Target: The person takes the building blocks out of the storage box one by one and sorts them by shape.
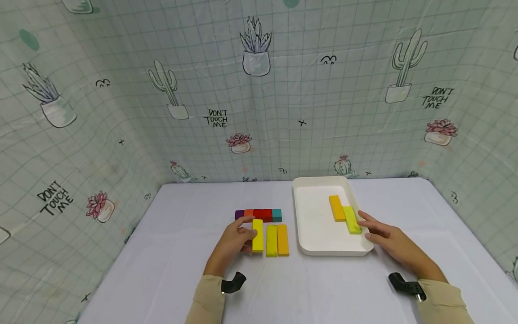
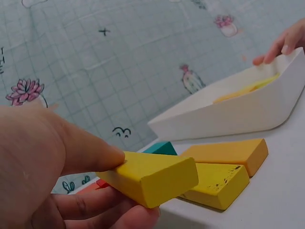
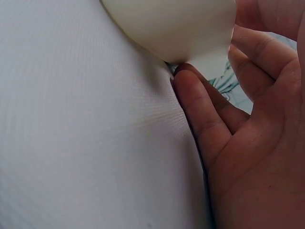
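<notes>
My left hand (image 1: 234,238) pinches a yellow wooden block (image 1: 257,236) between thumb and fingers. In the left wrist view that block (image 2: 155,176) is tilted, held over a speckled yellow-green block (image 2: 221,183). Beside it an orange-yellow block (image 1: 283,240) lies side by side with the yellow-green one. At the right, my right hand (image 1: 390,240) holds the rim of a white tray (image 1: 313,249), and the right wrist view has its fingertips (image 3: 190,83) low against the outer wall. An orange-yellow block (image 1: 337,208) and a yellow-green block (image 1: 352,220) lie inside the tray.
Behind the left hand, purple (image 1: 239,215), orange (image 1: 248,212), red (image 1: 263,215) and teal (image 1: 277,215) blocks stand in a row. A white cloth covers the table (image 1: 315,292). Around its back and sides hangs a grid-patterned curtain (image 1: 275,99) with plant drawings.
</notes>
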`<state>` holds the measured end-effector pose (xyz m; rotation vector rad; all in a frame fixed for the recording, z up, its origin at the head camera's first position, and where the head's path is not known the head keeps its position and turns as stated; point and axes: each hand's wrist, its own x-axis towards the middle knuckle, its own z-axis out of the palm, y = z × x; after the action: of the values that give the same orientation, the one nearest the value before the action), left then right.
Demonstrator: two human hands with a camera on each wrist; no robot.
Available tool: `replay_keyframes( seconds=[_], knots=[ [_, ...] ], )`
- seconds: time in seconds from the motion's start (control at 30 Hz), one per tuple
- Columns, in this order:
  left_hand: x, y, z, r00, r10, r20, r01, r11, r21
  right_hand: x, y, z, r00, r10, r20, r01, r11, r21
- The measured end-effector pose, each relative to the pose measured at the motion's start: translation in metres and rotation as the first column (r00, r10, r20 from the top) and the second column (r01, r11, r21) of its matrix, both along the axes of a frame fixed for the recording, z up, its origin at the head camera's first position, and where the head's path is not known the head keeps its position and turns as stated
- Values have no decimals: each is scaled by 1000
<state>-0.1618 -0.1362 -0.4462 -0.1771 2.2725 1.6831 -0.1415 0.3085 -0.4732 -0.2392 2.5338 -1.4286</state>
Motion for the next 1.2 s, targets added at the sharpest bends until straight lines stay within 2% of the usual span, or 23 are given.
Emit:
replay_keyframes(
  seconds=[0.33,0.7,1.2],
  knots=[
    [-4,1,-8,1000,4,-11,-5,998,-62,0,3,2,999,20,-32,-19,1000,18],
    [-4,9,-15,998,19,-58,-26,990,-135,-3,4,2,1000,17,-2,-17,1000,8],
    [-1,15,-14,997,5,-77,-20,978,-205,-7,4,1,1000,18,26,-17,999,-29]
  ],
)
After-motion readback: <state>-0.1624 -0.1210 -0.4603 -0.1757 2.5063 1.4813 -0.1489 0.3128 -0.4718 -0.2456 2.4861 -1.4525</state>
